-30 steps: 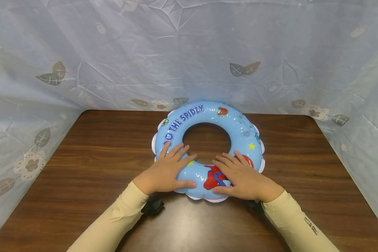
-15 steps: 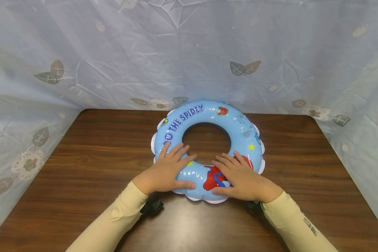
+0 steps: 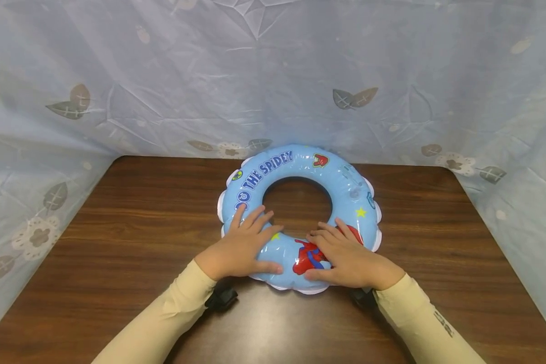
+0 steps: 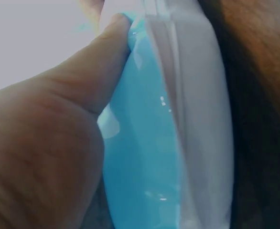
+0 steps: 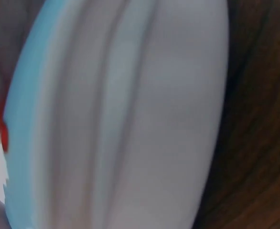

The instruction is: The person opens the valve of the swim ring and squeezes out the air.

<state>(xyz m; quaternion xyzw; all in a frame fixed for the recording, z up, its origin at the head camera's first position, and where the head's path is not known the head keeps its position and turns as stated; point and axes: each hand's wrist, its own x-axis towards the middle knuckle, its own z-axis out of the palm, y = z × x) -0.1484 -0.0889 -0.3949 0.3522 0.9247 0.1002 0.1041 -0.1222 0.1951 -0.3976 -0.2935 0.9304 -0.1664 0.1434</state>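
Observation:
A light blue inflatable swim ring [image 3: 296, 278] with a white scalloped edge lies flat on the table. It carries lettering, yellow stars and a red-and-blue figure. On its near left part rests my left hand [image 3: 241, 245], fingers spread and thumb apart. My right hand [image 3: 350, 255] lies over the near right part, fingers extended across the figure and partly covering it. In the left wrist view, the thumb [image 4: 97, 62] presses on the blue top beside the white edge. The right wrist view shows the ring's white underside [image 5: 173, 114] close up, with the hand mostly cut off.
A dark brown wooden table [image 3: 154, 217] fills the lower view. A pale grey-blue curtain [image 3: 186, 76] with leaf and flower prints hangs behind it and along both sides. Black wrist straps [image 3: 223, 298] show below the cream sleeves [image 3: 164, 313].
My right hand has shifted very slightly left, and the ring's right side with it. The left hand stays in the same spot on the ring.

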